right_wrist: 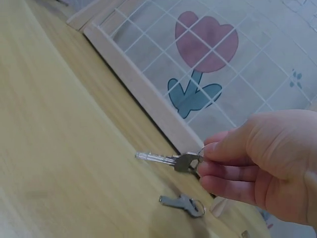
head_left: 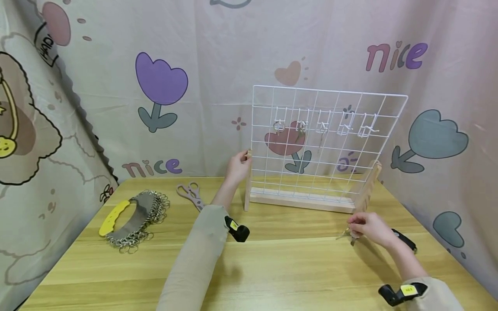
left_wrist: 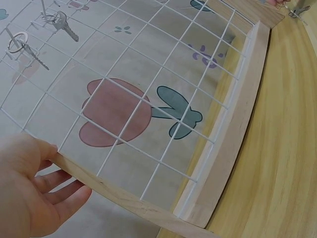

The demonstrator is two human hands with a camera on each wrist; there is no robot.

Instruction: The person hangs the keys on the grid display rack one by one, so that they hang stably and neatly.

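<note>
My left hand point(head_left: 238, 167) grips the left wooden post point(head_left: 247, 185) of a white wire grid rack point(head_left: 311, 162). Thumb in front and fingers behind the post show in the left wrist view. At the rack's front right corner, my right hand point(head_left: 371, 227) pinches a silver key point(right_wrist: 187, 162) by its ring, thumb against fingers, the blade pointing away from the hand. Just below it is a second key point(right_wrist: 173, 202) with its own ring, close over the tabletop. Keys hang from some of the rack's hooks, among them one key point(left_wrist: 62, 24) on a ring.
Scissors point(head_left: 193, 196) lie left of the rack on the wooden table point(head_left: 280, 272). Farther left is a yellow-handled metal band point(head_left: 142, 214) hung with many small rings. A black object point(head_left: 404, 240) lies beside my right wrist. A printed curtain point(head_left: 218, 52) hangs behind.
</note>
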